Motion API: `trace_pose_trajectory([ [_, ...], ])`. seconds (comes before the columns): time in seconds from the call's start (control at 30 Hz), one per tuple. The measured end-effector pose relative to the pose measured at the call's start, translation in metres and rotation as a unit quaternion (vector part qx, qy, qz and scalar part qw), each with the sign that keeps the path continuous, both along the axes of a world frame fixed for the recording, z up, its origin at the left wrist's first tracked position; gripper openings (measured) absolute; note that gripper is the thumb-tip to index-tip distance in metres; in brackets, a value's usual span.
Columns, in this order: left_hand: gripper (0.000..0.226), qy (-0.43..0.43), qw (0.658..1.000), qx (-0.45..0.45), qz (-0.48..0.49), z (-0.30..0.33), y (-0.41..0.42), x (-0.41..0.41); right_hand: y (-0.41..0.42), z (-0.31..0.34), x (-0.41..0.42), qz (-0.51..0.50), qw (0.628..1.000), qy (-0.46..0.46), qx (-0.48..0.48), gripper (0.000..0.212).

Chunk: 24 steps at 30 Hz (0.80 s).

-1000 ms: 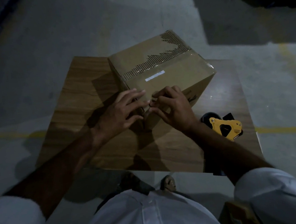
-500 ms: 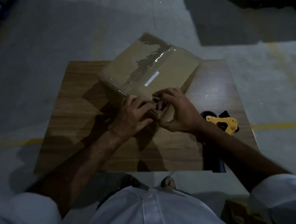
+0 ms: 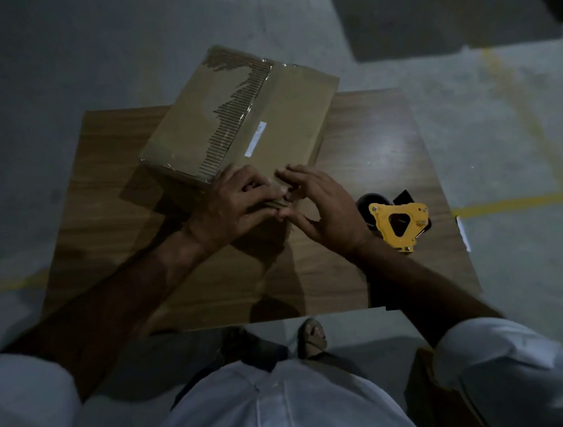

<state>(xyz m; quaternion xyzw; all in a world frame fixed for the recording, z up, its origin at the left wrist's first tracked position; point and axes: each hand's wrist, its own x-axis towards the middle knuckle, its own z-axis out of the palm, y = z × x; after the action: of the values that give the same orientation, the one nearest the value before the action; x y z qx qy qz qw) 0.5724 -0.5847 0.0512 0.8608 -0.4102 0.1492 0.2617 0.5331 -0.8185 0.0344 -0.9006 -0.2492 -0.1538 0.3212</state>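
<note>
Here, cardboard box [image 3: 239, 114] is handled at its near edge by both hands.
Box is set askew on the wooden table [image 3: 371, 156], twd 12 o'clock of its middle. Left hand [image 3: 235, 207] is curled over the near edge, fingers gripping it. Right hand [image 3: 321, 209], at 3 o'clock of the left, is spread w/ fingertips laid on the same edge. Yellow tape dispenser [image 3: 399, 224] is seen at 3 o'clock of the hands, just beside the right wrist.

Dim and murky, lit from far ahead and to the right. Soft shadow thrown leftward off the tan cardboard box [image 3: 281, 117] onto the brown wood-grain counter [image 3: 107, 202]; pale sheen right of the box. Smeared, bent white shirt sleeves [image 3: 530, 378] at wide-angle edges.
</note>
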Motion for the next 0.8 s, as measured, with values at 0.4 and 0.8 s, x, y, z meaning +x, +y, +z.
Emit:
trace_pose_trajectory([
  [0.4,0.032,0.144,0.988,-0.043,-0.043,0.02,0.009,0.011,0.005,0.002,0.005,-0.01,1.0,-0.018,0.022,0.061],
  [0.8,0.051,0.133,0.99,-0.003,0.039,0.035,-0.016,0.01,-0.029,0.044,0.013,0.092,0.992,0.054,-0.074,0.025],
])
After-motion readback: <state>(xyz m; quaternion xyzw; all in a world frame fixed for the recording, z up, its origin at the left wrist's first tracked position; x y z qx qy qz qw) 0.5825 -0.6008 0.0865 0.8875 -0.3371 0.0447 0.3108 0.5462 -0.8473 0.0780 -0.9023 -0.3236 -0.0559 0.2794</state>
